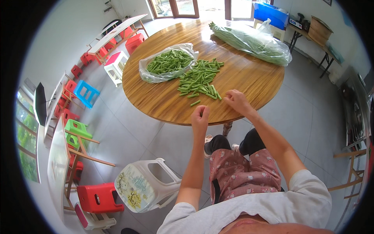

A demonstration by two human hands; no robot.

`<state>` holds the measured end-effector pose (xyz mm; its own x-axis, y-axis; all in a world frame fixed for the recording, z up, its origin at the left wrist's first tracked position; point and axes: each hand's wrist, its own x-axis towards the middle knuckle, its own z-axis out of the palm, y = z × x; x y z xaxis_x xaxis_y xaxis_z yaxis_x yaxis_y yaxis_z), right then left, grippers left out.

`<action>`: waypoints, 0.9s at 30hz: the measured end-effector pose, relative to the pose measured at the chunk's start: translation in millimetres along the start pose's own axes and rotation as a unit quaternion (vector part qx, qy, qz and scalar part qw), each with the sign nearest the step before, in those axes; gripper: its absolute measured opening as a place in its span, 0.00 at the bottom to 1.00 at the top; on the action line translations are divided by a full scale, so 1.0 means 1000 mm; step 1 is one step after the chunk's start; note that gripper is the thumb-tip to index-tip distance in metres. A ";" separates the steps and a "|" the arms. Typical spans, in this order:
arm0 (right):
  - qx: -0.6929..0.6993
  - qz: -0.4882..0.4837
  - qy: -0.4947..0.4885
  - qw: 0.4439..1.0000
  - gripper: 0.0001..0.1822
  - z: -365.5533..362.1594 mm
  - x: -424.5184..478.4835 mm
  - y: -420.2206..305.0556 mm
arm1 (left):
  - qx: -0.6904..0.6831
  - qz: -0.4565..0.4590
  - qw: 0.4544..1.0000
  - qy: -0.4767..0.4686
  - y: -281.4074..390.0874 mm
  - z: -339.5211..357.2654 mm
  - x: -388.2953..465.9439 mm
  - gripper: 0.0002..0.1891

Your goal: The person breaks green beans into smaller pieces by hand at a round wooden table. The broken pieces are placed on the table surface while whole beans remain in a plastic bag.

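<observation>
My left hand [200,114] is curled into a loose fist at the near edge of the round wooden table [152,102]. A dark spot shows inside its curl, too small to make out. To its right, my right hand [236,101] is over the tabletop with bent fingers, close to the nearest cut pieces; its fingertips are partly hidden. Ahead of both hands lies a loose pile of cut green beans [200,76]. One bean piece [195,103] lies apart, just beyond my left hand. Behind the pile, an opened clear plastic bag [144,70] holds more cut beans [169,60].
A clear bag of long uncut beans [248,44] lies at the table's far right. To my left stand a white flowered plastic stool [137,187], a red stool [98,197] and folding tables [57,169]. A blue bin [270,14] is beyond the table.
</observation>
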<state>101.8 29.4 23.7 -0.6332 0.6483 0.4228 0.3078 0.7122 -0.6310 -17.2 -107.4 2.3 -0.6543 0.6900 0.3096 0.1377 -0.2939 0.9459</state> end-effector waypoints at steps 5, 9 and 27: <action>-0.171 0.011 -0.030 0.985 0.09 0.034 0.021 0.002 | 0.055 -0.005 0.998 -0.042 -0.001 0.006 0.008 0.08; -0.033 0.056 -0.029 0.997 0.10 0.024 0.027 0.019 | -0.017 -0.078 0.997 -0.006 -0.007 0.003 0.014 0.07; 0.006 -0.088 -0.091 0.992 0.15 0.036 0.066 0.029 | -0.519 -0.200 0.830 -0.046 -0.033 -0.003 0.051 0.16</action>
<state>43.5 83.1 9.5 -0.7943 0.4538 0.4040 0.1727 0.8062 -0.5659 -56.9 -64.9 -13.1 -0.4265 0.9034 0.0434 -0.8230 -0.4076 0.3956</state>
